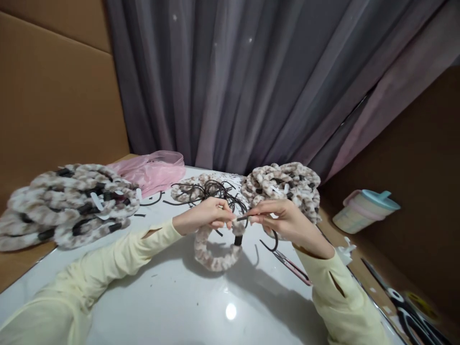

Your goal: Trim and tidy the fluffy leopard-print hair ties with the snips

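Note:
A fluffy white-and-brown ring (217, 263) hangs just above the white tabletop, with a black band (237, 240) around its right side. At the top of this ring, the fingers of my left hand (208, 214) are pinched on it. My right hand (282, 219) faces it from the right, thumb and fingertips closed on a thin dark cord (243, 218) that meets the ring's top. A curved end of dark cord (276, 241) dangles below my right hand. Exactly how cord and ring join is hidden by my fingertips.
Piles of fluffy rings lie at the left (82, 201) and back right (287, 179). Behind my hands sits a tangle of dark cords (219, 189). Pink mesh (151, 170), pink-handled scissors (294, 268), a lidded cup (362, 213) and black scissors (395, 297) surround the work area.

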`<state>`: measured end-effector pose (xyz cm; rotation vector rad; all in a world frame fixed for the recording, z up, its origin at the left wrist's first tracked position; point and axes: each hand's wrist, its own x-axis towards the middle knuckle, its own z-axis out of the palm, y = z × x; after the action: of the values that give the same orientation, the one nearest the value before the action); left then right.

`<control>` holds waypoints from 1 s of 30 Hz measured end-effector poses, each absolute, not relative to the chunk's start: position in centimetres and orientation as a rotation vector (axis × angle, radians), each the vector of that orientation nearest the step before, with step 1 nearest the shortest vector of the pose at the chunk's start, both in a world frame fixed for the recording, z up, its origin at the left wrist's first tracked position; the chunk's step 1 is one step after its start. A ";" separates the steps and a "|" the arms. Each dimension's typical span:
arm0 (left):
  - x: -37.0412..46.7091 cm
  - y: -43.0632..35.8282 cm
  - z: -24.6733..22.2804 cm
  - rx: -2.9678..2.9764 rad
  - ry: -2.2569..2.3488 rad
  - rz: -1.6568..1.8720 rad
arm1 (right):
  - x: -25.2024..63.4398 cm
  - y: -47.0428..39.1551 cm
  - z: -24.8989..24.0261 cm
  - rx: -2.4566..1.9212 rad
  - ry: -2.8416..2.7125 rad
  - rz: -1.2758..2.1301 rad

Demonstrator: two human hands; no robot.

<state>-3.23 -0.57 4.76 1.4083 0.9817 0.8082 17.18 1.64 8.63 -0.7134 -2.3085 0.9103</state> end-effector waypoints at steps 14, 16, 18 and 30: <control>-3.0 -3.1 6.9 1.284 0.997 0.742 | 16.7 0.5 8.6 -0.492 -2.492 0.395; -3.0 -3.2 7.1 1.335 1.000 0.741 | 16.8 0.4 8.6 -0.463 -2.488 0.364; -3.1 -3.3 7.1 1.387 1.003 0.729 | 16.8 0.2 8.6 -0.449 -2.490 0.337; -2.5 -4.0 6.0 1.829 1.158 0.853 | 17.1 0.2 8.6 -0.453 -2.542 0.128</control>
<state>-2.46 -3.99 5.97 1.8290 1.1577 0.8531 17.14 0.24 8.61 -0.4531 -2.5420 0.1277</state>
